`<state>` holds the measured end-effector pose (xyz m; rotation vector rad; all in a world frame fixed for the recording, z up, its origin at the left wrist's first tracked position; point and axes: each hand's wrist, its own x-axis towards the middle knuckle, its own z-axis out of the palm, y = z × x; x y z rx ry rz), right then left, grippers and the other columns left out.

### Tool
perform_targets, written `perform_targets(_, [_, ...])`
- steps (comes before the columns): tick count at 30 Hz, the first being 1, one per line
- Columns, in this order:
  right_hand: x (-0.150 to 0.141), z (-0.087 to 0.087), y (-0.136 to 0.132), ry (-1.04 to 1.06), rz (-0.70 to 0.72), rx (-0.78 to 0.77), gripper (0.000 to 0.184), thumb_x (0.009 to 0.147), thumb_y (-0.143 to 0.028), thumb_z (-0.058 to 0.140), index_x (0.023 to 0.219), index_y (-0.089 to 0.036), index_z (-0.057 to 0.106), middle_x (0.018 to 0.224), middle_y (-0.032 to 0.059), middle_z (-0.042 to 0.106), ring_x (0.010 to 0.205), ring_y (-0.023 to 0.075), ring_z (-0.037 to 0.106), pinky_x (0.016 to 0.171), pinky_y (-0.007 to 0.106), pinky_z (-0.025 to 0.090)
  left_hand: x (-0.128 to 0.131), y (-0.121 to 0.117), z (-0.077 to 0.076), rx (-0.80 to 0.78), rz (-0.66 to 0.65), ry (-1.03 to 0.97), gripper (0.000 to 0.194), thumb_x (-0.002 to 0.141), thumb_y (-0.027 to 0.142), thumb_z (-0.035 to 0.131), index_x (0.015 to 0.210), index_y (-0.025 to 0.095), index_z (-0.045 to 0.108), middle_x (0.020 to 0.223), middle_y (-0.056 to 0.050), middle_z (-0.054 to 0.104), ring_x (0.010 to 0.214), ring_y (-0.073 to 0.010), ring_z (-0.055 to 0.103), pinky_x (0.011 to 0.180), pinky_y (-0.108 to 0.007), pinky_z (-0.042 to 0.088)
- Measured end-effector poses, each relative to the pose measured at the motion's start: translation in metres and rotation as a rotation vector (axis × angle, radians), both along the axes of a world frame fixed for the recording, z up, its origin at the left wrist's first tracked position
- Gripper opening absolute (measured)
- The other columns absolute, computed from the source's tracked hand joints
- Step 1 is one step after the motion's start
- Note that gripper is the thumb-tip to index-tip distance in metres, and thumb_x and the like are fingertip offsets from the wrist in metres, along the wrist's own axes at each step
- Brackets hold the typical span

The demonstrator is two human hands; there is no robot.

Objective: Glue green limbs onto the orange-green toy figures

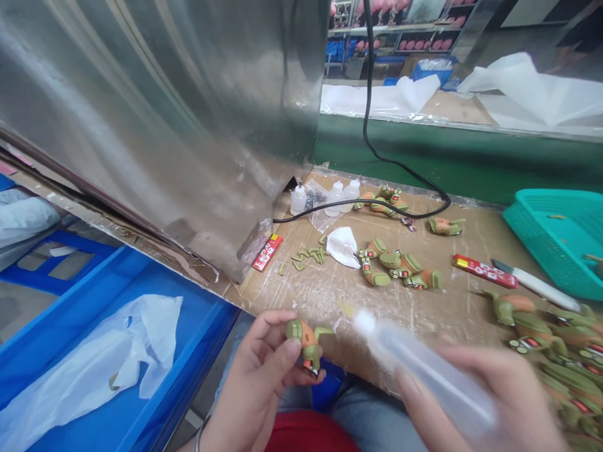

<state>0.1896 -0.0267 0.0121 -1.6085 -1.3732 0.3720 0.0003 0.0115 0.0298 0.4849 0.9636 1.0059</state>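
Between the thumb and fingers of my left hand [268,370] is a small green and orange toy figure [308,342], held over the table's front edge. My right hand [490,389], smeared by motion, grips a translucent squeeze bottle [433,370] whose white tip points left toward the figure, apart from it. Beyond the hands lie small curved green pieces [308,256], a crumpled white cloth or tissue [343,246] and a cluster of similar toy figures [396,263]. Many more figures [575,383] are heaped at the right, partly behind my right hand.
A large metal sheet [188,125] stands at the left. A black cable [370,107] loops across the table near small white bottles [335,196]. Red packets [267,252], a white-handled knife [541,285] and a teal basket [556,251] lie about. A blue crate [188,333] sits lower left.
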Motion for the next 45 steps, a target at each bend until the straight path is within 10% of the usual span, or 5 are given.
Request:
perform_targets(6, [0.014, -0.043, 0.05, -0.019, -0.137, -0.075, 0.043, 0.075, -0.043, 0.063, 0.108, -0.021, 0.045, 0.101, 0.0077, 0.062, 0.088, 0.0252, 0.061, 0.074, 0.04, 0.047, -0.003, 0.001, -0.001, -0.005, 0.019, 0.016, 0.014, 0.08, 0.017, 0.061, 0.094, 0.02, 0.057, 0.075, -0.001, 0.067, 0.066, -0.0159, 0.063, 0.061, -0.034, 0.055])
perform_targets(11, [0.004, -0.022, 0.036, -0.227, -0.307, 0.151, 0.046, 0.075, -0.036, 0.069, 0.112, -0.015, 0.052, 0.111, 0.0138, 0.052, 0.096, 0.0291, 0.052, 0.077, 0.042, 0.041, -0.014, 0.004, -0.001, 0.007, 0.086, 0.011, 0.012, 0.082, 0.016, 0.059, 0.093, 0.021, 0.058, 0.074, 0.0, 0.065, 0.065, -0.0151, 0.061, 0.06, -0.033, 0.055])
perform_targets(16, [-0.04, -0.013, 0.072, -0.48, 0.338, 0.185, 0.014, 0.088, -0.012, 0.049, 0.098, -0.021, 0.052, 0.095, 0.0027, 0.06, 0.088, 0.0162, 0.054, 0.08, 0.03, 0.045, -0.021, 0.008, -0.003, 0.045, 0.164, 0.047, 0.014, 0.084, 0.02, 0.058, 0.098, 0.021, 0.056, 0.08, 0.0, 0.065, 0.068, -0.0148, 0.061, 0.065, -0.034, 0.054])
perform_targets(23, [-0.076, -0.047, 0.134, -0.577, 0.344, -0.095, 0.01, 0.081, -0.004, 0.054, 0.082, -0.013, 0.053, 0.082, -0.0002, 0.053, 0.08, 0.016, 0.053, 0.071, 0.033, 0.047, -0.032, 0.006, -0.007, 0.035, 0.2, -0.001, 0.016, 0.08, 0.02, 0.062, 0.095, 0.021, 0.058, 0.071, 0.001, 0.065, 0.062, -0.0149, 0.06, 0.06, -0.034, 0.055])
perform_targets(45, [-0.029, 0.007, 0.03, 0.415, 0.554, -0.128, 0.017, 0.082, -0.017, 0.061, 0.089, -0.031, 0.066, 0.087, -0.0005, 0.052, 0.08, 0.0112, 0.058, 0.067, 0.017, 0.052, 0.001, -0.005, -0.013, 0.158, -0.022, -0.112, 0.022, 0.067, 0.022, 0.077, 0.086, 0.024, 0.066, 0.071, 0.003, 0.069, 0.065, -0.0093, 0.06, 0.058, -0.02, 0.049])
